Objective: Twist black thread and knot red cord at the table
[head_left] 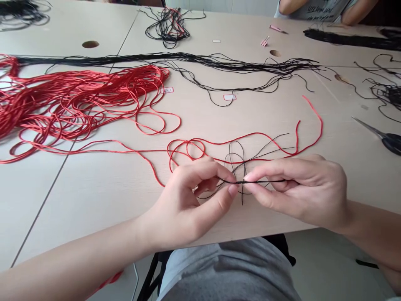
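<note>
Between my two hands a thin black cord (240, 182) is stretched level above the table's near edge, with what looks like a small knot in the middle. My left hand (200, 196) pinches it just left of the knot, thumb against forefinger. On the other side my right hand (291, 186) pinches it too, the fingertips almost meeting the left ones. Loose loops and ends of the black cord spread out behind my fingers. A red cord (250, 134) curls on the table just beyond them.
A big heap of red cord (72, 100) covers the left. Long black cords (188, 58) run across the middle, with a black tangle (169, 29) behind. Scissors (380, 136) lie at the right, a pink clip (265, 41) farther back. Another person's arms (357, 12) rest at the far side.
</note>
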`<state>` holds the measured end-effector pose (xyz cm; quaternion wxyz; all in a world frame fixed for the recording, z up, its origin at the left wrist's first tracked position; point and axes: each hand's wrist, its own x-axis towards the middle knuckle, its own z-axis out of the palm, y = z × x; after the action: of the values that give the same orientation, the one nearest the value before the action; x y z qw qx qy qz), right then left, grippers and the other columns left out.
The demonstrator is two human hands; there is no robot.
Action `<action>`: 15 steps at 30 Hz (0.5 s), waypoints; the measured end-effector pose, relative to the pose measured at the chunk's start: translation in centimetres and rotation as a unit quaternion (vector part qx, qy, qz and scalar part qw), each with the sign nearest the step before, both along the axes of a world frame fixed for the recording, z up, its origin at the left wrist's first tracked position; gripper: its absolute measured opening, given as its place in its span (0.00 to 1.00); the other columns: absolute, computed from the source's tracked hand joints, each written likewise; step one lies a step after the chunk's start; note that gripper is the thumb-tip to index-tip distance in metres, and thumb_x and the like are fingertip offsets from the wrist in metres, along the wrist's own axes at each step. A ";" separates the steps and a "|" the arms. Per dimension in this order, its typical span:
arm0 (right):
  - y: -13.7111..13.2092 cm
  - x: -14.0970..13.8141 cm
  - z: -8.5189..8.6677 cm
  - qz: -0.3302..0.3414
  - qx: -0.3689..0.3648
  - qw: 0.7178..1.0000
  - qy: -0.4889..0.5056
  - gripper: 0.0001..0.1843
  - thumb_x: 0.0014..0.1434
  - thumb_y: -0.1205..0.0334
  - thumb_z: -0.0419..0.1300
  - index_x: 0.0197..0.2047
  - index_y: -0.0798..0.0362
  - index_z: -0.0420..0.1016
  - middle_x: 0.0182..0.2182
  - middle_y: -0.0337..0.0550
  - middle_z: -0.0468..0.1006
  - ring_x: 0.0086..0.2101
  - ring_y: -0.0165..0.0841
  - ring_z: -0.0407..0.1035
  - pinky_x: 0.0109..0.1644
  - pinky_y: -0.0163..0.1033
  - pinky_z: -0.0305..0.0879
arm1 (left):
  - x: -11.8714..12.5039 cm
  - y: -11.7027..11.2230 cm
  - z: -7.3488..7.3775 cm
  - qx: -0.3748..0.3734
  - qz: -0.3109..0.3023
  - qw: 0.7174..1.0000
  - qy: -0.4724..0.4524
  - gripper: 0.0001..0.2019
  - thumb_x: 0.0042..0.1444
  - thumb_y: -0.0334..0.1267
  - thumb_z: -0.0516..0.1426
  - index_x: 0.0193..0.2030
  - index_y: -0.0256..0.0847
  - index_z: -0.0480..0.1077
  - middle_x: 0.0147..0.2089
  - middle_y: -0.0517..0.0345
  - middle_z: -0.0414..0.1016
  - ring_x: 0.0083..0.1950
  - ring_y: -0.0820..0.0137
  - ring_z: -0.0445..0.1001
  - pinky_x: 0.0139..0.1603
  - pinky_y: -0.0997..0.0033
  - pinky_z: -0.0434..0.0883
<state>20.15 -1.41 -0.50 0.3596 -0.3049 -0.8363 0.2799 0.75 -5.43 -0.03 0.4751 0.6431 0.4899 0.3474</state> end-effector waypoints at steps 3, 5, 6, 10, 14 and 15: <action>0.0 -0.2 0.1 0.017 0.004 1.000 -0.006 0.06 0.51 0.71 0.62 0.33 0.52 0.74 0.17 0.33 0.67 0.15 0.19 0.48 0.15 0.30 0.47 | -0.1 0.1 0.0 0.075 -0.014 0.997 0.012 0.04 0.53 0.33 0.56 0.34 0.38 0.72 0.34 0.56 0.70 0.36 0.72 0.66 0.36 0.72 0.66; 0.0 -0.3 0.0 0.023 0.007 1.000 -0.012 0.05 0.51 0.71 0.61 0.33 0.52 0.73 0.17 0.32 0.67 0.15 0.20 0.48 0.15 0.30 0.47 | -0.1 0.2 0.0 0.093 -0.017 0.995 0.008 0.04 0.54 0.32 0.56 0.31 0.39 0.72 0.36 0.55 0.70 0.38 0.71 0.66 0.40 0.71 0.66; 0.0 -0.3 0.0 0.023 0.008 1.000 -0.015 0.05 0.51 0.70 0.61 0.32 0.52 0.73 0.16 0.32 0.65 0.14 0.20 0.48 0.15 0.31 0.46 | -0.1 0.2 0.0 0.095 -0.017 0.995 0.006 0.04 0.54 0.31 0.55 0.30 0.39 0.72 0.35 0.56 0.70 0.38 0.72 0.66 0.41 0.70 0.66; 0.1 -0.3 -0.1 0.007 0.018 1.000 -0.021 0.05 0.51 0.70 0.62 0.32 0.52 0.72 0.15 0.32 0.63 0.15 0.21 0.47 0.15 0.31 0.45 | -0.1 0.2 -0.2 0.096 -0.007 0.995 0.000 0.06 0.55 0.30 0.55 0.29 0.39 0.71 0.34 0.57 0.69 0.37 0.73 0.66 0.41 0.71 0.65; 0.3 0.0 -0.1 0.008 0.021 1.000 -0.019 0.08 0.49 0.72 0.62 0.32 0.51 0.72 0.17 0.32 0.66 0.16 0.20 0.48 0.16 0.30 0.46 | -0.3 0.1 -0.2 0.099 0.009 0.995 -0.008 0.06 0.54 0.30 0.56 0.28 0.38 0.71 0.33 0.57 0.69 0.37 0.73 0.66 0.40 0.71 0.65; 0.3 0.2 -0.2 0.008 0.021 1.000 -0.016 0.08 0.49 0.72 0.62 0.32 0.51 0.72 0.17 0.32 0.65 0.16 0.20 0.48 0.16 0.30 0.46 | -0.3 0.1 -0.2 0.099 0.012 0.995 -0.009 0.06 0.54 0.30 0.56 0.27 0.38 0.71 0.33 0.57 0.69 0.37 0.73 0.65 0.40 0.71 0.65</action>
<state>20.33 -1.11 -0.65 0.3506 -0.2953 -0.8499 0.2599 0.44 -5.28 -0.23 0.4092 0.6780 0.4566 0.4055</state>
